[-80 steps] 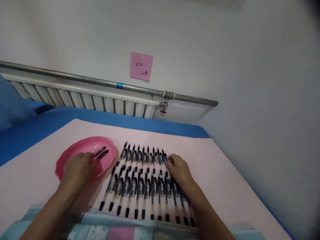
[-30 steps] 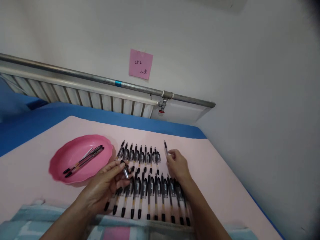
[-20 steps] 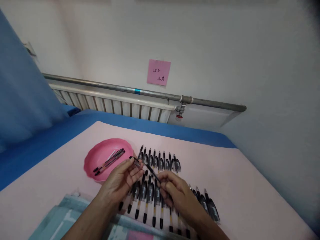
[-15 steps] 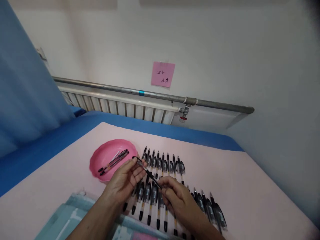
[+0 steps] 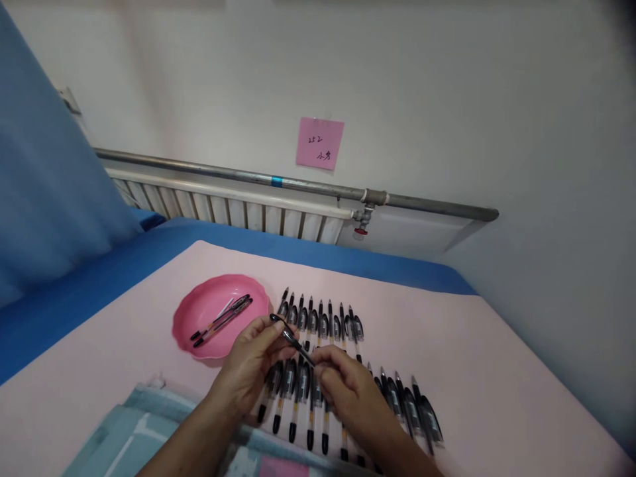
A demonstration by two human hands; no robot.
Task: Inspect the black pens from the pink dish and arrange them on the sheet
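One pen (image 5: 299,347) slants over the rows of pens (image 5: 313,321) on the table (image 5: 477,364): our left hand (image 5: 252,359) pinches its cap (image 5: 287,334) between thumb and finger, other fingers loosely curled, while our right hand (image 5: 350,385) pinches the barrel (image 5: 307,358). We judge this to be capping; the next move calls for a straight push until the cap seats.
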